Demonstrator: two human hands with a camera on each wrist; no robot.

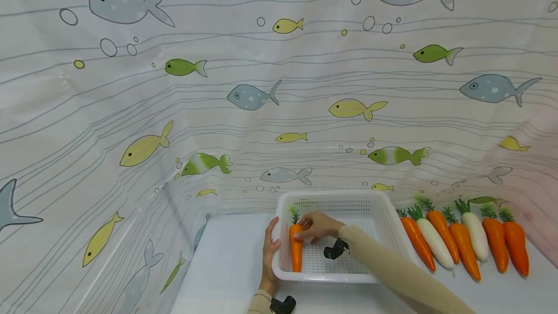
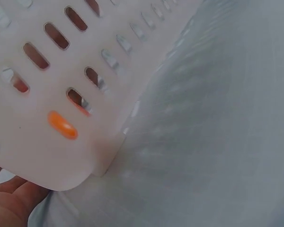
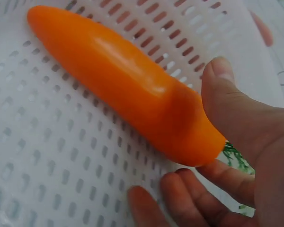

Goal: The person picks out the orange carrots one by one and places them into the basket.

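An orange carrot [image 1: 296, 251] with a green top lies lengthwise along the left side inside a white plastic basket [image 1: 331, 277]. My right hand [image 1: 320, 226] reaches into the basket and grips the carrot near its leafy end. In the right wrist view the thumb [image 3: 220, 80] presses on the carrot [image 3: 118, 75], with fingers on its other side. My left hand [image 1: 269, 256] rests against the basket's outer left wall, fingers pointing away from me. Only part of that hand [image 2: 19, 198] shows in the left wrist view, at the basket's corner.
Right of the basket, several vegetables with green tops lie in a row, among them a carrot [image 1: 465, 251] and a white radish [image 1: 475, 236]. They rest on a white tabletop [image 1: 231, 256]. A fish-patterned curtain [image 1: 261, 62] hangs behind and at the left.
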